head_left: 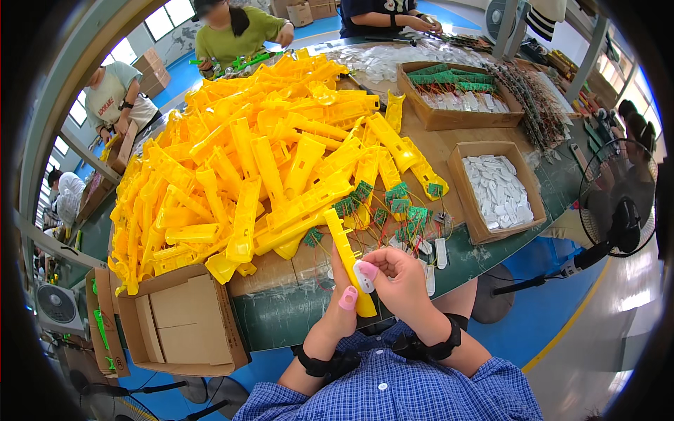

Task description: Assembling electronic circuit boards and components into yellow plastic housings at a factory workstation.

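My left hand (336, 312) is closed around a long yellow plastic shell (342, 243), held tilted in front of my body. A pink finger cover (348, 297) sits on its thumb. Against the lower half of that shell, my right hand (406, 284) pinches a small white oval plastic piece (364, 283) with dark spots; its fingertips also wear pink covers. I cannot tell whether the piece is seated in the shell. Just beyond my hands lie green circuit boards (417, 215) with thin wires, beside loose white plastic parts (440, 253).
A large heap of yellow shells (246, 161) covers the table's left and middle. Cardboard boxes hold white pieces (495, 189) and green boards (456, 76). Another cardboard box (230, 314) stands at the near left edge. A black fan (621, 221) is at right; co-workers (242, 35) sit across.
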The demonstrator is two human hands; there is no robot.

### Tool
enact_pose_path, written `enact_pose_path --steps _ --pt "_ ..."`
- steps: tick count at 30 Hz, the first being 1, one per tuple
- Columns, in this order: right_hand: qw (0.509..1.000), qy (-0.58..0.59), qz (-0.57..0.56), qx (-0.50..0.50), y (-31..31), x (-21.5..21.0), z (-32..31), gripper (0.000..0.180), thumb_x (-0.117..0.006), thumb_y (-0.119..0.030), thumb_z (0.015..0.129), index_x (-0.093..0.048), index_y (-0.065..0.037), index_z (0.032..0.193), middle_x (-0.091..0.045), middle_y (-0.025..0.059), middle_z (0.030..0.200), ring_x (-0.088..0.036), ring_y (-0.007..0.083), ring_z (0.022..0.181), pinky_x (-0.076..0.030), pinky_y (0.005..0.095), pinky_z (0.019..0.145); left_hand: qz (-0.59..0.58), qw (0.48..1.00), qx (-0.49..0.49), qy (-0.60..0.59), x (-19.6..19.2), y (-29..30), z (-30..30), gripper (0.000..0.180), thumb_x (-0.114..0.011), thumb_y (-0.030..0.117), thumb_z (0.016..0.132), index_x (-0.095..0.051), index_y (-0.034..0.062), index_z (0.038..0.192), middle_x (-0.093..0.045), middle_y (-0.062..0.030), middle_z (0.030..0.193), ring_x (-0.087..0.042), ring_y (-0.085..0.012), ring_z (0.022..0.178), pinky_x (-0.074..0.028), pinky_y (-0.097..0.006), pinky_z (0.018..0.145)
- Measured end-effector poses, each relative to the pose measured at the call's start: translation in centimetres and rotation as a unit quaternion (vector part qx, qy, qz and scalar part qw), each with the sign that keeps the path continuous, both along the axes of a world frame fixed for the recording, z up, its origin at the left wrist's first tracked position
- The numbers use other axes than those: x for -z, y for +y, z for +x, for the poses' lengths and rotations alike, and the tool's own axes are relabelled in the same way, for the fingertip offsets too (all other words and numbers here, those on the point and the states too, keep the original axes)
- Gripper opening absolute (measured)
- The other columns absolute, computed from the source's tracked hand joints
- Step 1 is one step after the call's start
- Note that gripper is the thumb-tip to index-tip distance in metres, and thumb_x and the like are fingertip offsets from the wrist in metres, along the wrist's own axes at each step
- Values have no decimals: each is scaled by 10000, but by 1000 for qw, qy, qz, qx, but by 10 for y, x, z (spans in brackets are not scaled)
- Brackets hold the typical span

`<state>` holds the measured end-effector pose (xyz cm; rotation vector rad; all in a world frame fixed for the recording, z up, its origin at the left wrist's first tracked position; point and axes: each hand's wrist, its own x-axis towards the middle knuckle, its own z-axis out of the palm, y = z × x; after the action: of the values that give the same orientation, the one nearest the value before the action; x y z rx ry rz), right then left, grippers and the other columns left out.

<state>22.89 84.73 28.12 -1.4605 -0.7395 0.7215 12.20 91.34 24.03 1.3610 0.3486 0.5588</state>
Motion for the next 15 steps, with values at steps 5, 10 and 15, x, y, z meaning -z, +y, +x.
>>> enact_pose_path --steps 5,10,15 --pt "999 -39 -17 19 -2 -1 -7 130 -637 -81 830 -601 24 898 -630 61 783 -606 93 683 -496 218 638 78 996 -24 36 0 -2 2 962 -318 650 830 195 63 1394 -286 -203 1342 -409 -293 1178 -327 -382 975" --pt "997 -69 22 0 -1 4 -4 129 -651 -86 811 -611 21 872 -598 94 826 -619 144 677 -493 239 605 44 997 -42 -56 2 -4 3 1069 -599 474 798 188 65 1395 -357 -175 1262 -445 -254 1132 -375 -355 936" --pt "975 -210 16 -75 12 -9 47 247 -650 -178 814 -594 6 968 -573 122 907 -611 241 790 -493 317 685 52 985 -162 25 14 10 -12 1073 -708 167 740 121 87 1416 -400 -103 1136 -484 -190 967 -442 -309 807"
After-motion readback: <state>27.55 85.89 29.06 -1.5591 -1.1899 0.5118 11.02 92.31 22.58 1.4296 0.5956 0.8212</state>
